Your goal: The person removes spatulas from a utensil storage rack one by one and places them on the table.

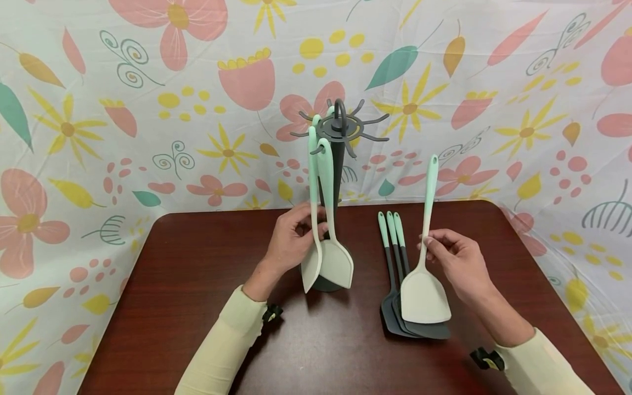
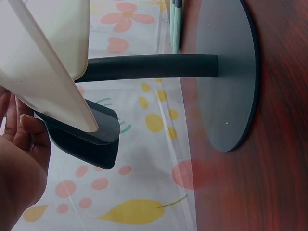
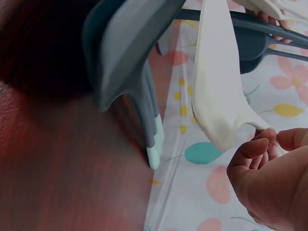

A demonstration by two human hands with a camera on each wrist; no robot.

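Held a white turner [image 1: 425, 299] blade down in the right hand [image 1: 459, 263], clamped on its neck between thumb and fingers. Overlapped the stack [image 1: 390, 315] of dark tools in the head view, yet looked apart from it in the right wrist view. Risked, on so narrow a pinch, a twist or slip; might in that case have dropped onto the stack and slid its loose, overlapping blades across the table [image 1: 207, 329].

Reached with the left hand [image 1: 293, 238] in among the white tools [image 1: 337, 266] hung on the stand [image 1: 338, 175], with fingers bent; could not tell whether clamped on a stem, on the post, or merely touching. Showed dark tools [image 2: 103, 125] close by that hand too. Seemed liable, with a careless shove there, to unhook one or set several swinging.

Judged tipping possible as well, given tools crowded to the left and bare hooks [image 1: 375, 137] on the right; counted the broad base [image 2: 228, 96] as some protection.
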